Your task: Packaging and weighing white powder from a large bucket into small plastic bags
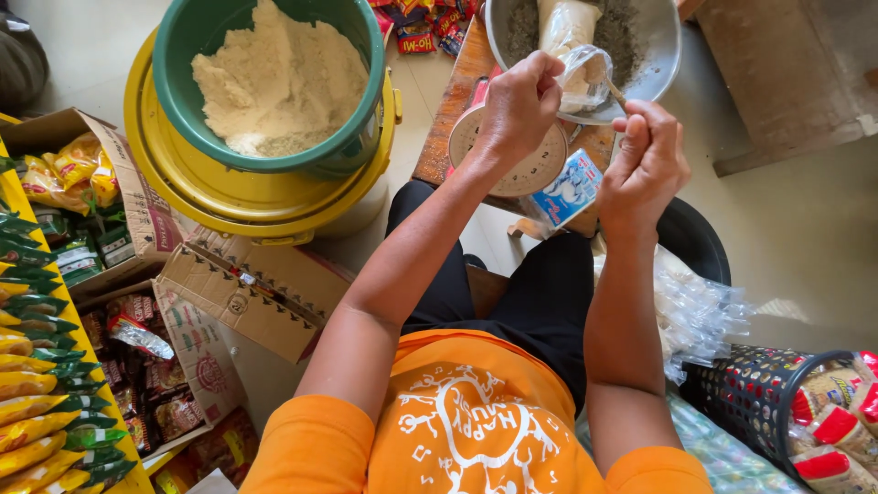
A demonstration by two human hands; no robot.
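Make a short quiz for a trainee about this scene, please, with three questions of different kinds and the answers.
1. True or false: the green tub holding pale flour sits inside a yellow bucket.
2. Which hand holds open the clear plastic bag? A) left B) right
3. Fill in: the metal pan sits on a weighing ____.

Key
1. True.
2. A: the left hand grips the bag; the right hand pinches a thin handle beside it.
3. Scale, with a round dial.
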